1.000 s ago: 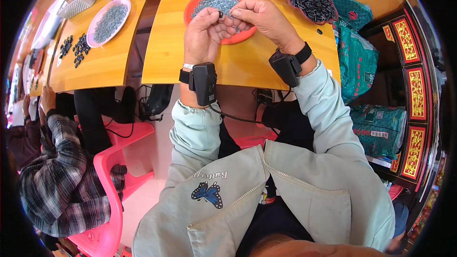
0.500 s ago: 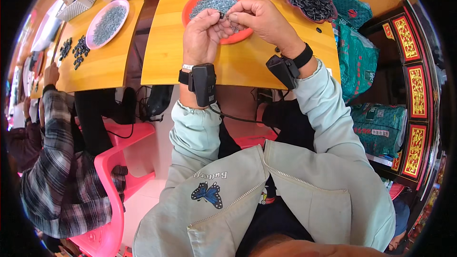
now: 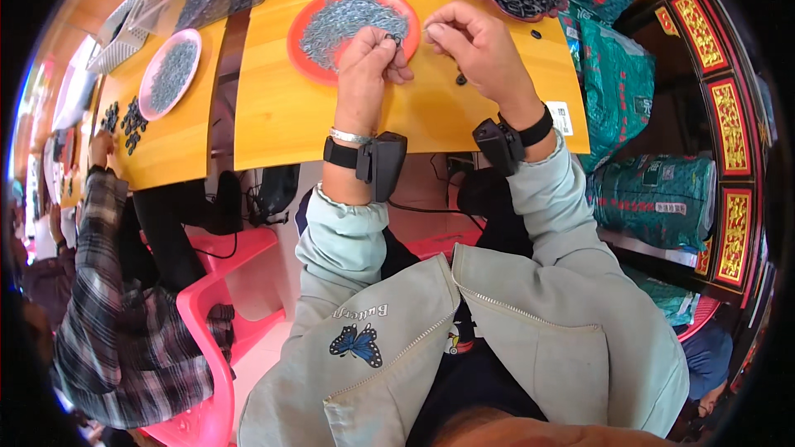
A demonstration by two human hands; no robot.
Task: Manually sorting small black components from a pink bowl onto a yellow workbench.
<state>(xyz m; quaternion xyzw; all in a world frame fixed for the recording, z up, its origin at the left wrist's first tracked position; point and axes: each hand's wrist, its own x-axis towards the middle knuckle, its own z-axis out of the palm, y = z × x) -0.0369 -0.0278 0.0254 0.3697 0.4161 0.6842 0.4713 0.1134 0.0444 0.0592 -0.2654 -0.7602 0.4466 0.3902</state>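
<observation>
Black piece [image 3: 395,37] pinched in your left hand [image 3: 368,58] — thumb and finger closed on it, over the right side of the red dish [image 3: 295,43] of silvery slivers [image 3: 344,21]. Your right hand [image 3: 480,45] hovers just beside, grip drawn nearly together — whether it holds anything, I can't tell.

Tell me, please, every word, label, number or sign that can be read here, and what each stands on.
Jacket: one printed word, upside down, above a blue insect picture; wording withheld.
Green bags: red and white printing, too small to read.
White label on the table: print too small to read.
Red panels: gold marks, unclear whether writing.
Dark shirt: small marks, too small to tell.
</observation>
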